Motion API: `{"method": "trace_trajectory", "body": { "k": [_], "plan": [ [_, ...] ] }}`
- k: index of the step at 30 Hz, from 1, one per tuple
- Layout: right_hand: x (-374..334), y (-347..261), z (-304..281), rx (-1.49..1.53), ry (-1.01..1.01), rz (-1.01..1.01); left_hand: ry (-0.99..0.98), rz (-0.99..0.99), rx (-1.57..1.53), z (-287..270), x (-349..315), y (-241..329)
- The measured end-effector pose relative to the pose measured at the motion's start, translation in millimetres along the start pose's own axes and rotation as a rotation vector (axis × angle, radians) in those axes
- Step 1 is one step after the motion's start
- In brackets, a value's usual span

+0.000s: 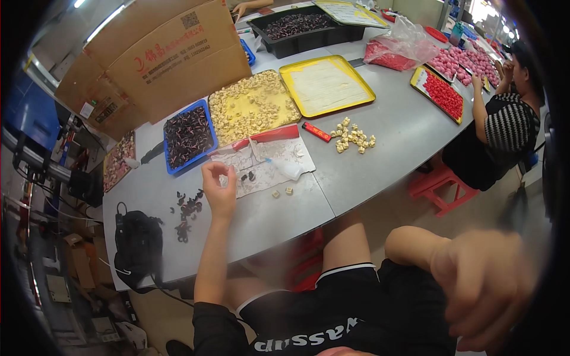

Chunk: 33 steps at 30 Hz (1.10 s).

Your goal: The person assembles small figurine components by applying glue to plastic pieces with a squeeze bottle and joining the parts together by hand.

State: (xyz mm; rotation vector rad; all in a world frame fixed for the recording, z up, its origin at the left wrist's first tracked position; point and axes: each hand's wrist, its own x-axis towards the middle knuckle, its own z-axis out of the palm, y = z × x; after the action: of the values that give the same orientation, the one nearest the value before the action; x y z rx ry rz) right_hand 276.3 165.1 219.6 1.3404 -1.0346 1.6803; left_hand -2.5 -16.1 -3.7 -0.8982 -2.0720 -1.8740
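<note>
My left hand [219, 185] is over the left part of a stained sheet of cardboard [249, 155], its thumb and fingers curled together in a ring. Whatever it may pinch is too small to make out. Beside its fingers lie a few small dark curved pieces [248, 177]. A white squeeze bottle with a blue tip [286, 169] lies on the cardboard's right side. Two pale cube-like pieces [288, 191] sit just off its front edge. Far from the table top, my right hand [484, 282] is raised close at the lower right, its fingers bent downward and smeared by motion.
Behind the cardboard stand a blue tray of dark pieces [189, 135], a tray of pale cubes [255, 104] and a yellow-rimmed tray [326, 86]. Loose dark pieces [189, 209] and a black bag [138, 243] lie left. A person [510, 118] works at the right.
</note>
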Motion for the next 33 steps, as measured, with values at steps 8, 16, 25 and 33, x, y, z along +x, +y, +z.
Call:
{"method": "trace_trajectory", "body": {
  "k": [8, 16, 25, 33],
  "plan": [
    [13, 16, 2, 0.061, -0.167, 0.010, 0.000, 0.055, -0.079, 0, 2, -4],
    [-1, 17, 19, 0.122, -0.112, 0.071, -0.011, 0.022, -0.048, -4, 0, -6],
    [-13, 24, 11, 0.130, -0.229, 0.196, -0.035, 0.017, -0.087, -3, -1, -4],
    [-23, 28, -5, 0.126, -0.254, 0.290, -0.045, 0.022, -0.057, 1, -1, -1]
  ]
}}
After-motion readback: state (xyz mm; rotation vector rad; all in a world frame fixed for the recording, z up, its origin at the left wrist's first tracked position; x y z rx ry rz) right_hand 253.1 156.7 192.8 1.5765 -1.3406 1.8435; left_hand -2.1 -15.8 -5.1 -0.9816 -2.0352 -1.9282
